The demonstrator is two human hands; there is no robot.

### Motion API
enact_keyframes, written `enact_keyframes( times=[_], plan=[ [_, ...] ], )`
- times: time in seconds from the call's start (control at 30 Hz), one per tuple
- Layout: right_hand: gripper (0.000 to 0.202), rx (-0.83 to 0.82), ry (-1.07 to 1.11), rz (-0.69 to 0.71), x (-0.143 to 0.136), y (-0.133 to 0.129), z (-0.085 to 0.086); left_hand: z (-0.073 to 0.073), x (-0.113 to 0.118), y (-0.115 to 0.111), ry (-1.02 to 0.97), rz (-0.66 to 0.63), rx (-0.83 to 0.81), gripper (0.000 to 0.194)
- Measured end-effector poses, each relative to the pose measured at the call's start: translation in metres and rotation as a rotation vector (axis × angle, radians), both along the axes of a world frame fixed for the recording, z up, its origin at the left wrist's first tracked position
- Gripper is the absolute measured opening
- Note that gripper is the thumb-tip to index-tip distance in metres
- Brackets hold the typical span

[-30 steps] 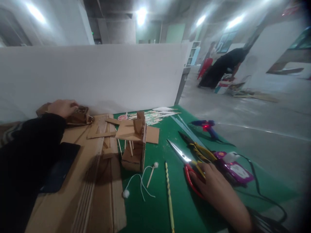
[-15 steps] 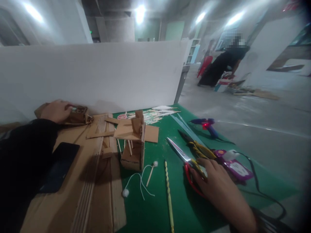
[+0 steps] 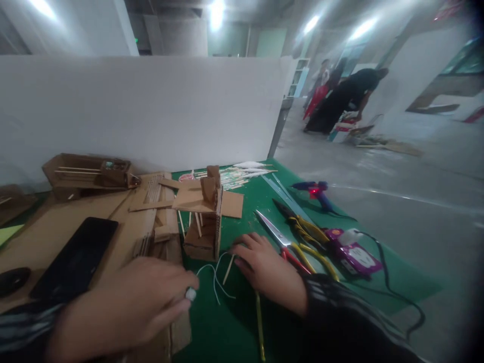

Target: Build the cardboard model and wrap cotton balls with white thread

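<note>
On the left, a black phone point(image 3: 75, 259) lies on cardboard point(image 3: 108, 209); next, the left hand point(image 3: 147, 297), thumb and finger pinched together on a white ball point(image 3: 190, 294); beside it white string point(image 3: 215, 276) curls across the green tabletop point(image 3: 212, 335); then a thin stick point(image 3: 228, 271), upper end at the right hand point(image 3: 264, 267), fingers half curled, though I cannot tell whether they grip it; scissors point(image 3: 278, 233) lie near that hand.

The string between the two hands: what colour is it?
White; the string shows best, and only, in the head view.
</note>
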State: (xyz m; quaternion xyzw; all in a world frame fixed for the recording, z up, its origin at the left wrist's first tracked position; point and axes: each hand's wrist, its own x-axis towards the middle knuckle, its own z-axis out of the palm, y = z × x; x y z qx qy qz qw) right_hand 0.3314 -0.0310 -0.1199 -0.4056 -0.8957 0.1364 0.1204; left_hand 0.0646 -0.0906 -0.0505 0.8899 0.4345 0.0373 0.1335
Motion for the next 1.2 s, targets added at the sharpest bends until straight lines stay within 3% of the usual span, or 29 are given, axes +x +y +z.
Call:
enact_keyframes(
  times=[0.13,0.37,0.57,0.77,0.87,1.0,1.2],
  plan=[
    [0.019,-0.009,-0.054,0.092,-0.014,0.007,-0.009,-0.032,0.037,0.013,0.086,-0.148,-0.006,0.018],
    [0.006,-0.001,-0.077,0.036,-0.019,0.009,-0.019,-0.064,0.062,0.025,0.152,-0.118,0.014,0.011],
    [0.008,0.017,-0.077,0.008,-0.012,0.008,-0.016,-0.072,0.066,0.025,0.123,-0.097,-0.028,0.009],
    [0.014,0.035,-0.02,-0.078,0.001,0.005,-0.011,-0.059,0.06,0.016,0.077,0.067,-0.014,0.01],
    [0.019,0.027,0.007,-0.092,0.011,-0.002,-0.009,-0.054,0.044,0.006,-0.106,0.156,-0.06,0.009],
    [0.014,0.014,0.043,-0.044,0.018,-0.015,-0.004,-0.064,0.024,-0.003,-0.493,0.319,-0.27,0.012],
    [0.023,0.003,0.022,0.123,-0.008,-0.03,-0.003,-0.08,0.018,-0.003,-0.816,0.492,-0.445,0.022]
  ],
)
